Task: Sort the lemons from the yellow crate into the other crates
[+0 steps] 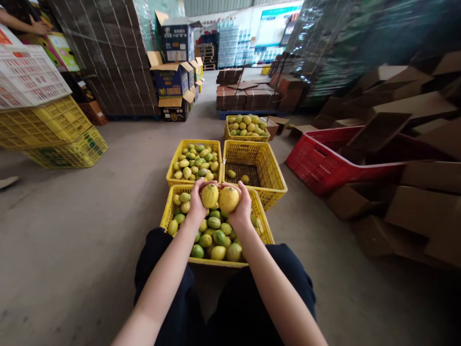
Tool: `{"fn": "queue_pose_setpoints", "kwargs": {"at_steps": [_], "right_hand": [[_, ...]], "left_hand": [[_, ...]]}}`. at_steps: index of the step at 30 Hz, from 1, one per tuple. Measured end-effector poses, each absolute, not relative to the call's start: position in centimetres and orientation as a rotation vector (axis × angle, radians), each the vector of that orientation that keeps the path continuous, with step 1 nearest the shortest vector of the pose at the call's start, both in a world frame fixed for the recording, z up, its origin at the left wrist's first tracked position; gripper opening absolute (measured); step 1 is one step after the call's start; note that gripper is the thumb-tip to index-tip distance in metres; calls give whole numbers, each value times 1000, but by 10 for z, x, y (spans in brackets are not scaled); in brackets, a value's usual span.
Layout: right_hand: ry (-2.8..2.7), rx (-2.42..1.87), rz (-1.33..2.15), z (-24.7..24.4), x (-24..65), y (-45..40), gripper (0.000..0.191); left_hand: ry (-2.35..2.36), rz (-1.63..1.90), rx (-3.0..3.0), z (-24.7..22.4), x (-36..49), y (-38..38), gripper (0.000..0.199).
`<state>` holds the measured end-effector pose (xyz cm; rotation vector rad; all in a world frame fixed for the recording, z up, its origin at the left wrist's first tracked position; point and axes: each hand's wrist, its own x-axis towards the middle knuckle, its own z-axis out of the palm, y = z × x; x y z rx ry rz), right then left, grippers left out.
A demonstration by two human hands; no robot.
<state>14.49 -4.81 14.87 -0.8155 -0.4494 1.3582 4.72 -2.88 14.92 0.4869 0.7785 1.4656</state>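
My left hand (197, 201) is wrapped round a yellow lemon (209, 196), and my right hand (243, 207) grips another yellow lemon (229, 199) beside it. Both are raised above the far part of the nearest yellow crate (265, 226), which holds many green and yellow lemons (214, 222). Behind on the left stands a second yellow crate (175, 150) full of lemons. To its right, a third yellow crate (275, 168) has just two lemons visible on its bottom, one greenish (231, 174) and one yellow (245, 179).
A filled yellow crate (247, 138) stands farther back. On the right are a red crate (317, 166) and heaped cardboard boxes (425, 206). Stacked crates (46, 122) stand at left, near a person's arm (18, 21). Printed boxes (169, 81) are stacked behind.
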Motion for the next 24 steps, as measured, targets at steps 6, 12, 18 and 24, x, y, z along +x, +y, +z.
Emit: {"fn": "queue_pose_setpoints", "kwargs": {"at_steps": [6, 12, 18, 24], "right_hand": [[-917, -732, 1000, 151, 151, -64, 27], [-1201, -672, 788, 150, 161, -76, 36], [-1170, -704, 771, 153, 160, -80, 39], [-760, -842, 978, 153, 147, -69, 44]], "left_hand": [[617, 1660, 1013, 154, 37, -40, 41], [554, 1590, 1116, 156, 30, -42, 46], [520, 1594, 1113, 158, 32, -43, 43], [631, 1488, 758, 160, 42, -41, 42]]}}
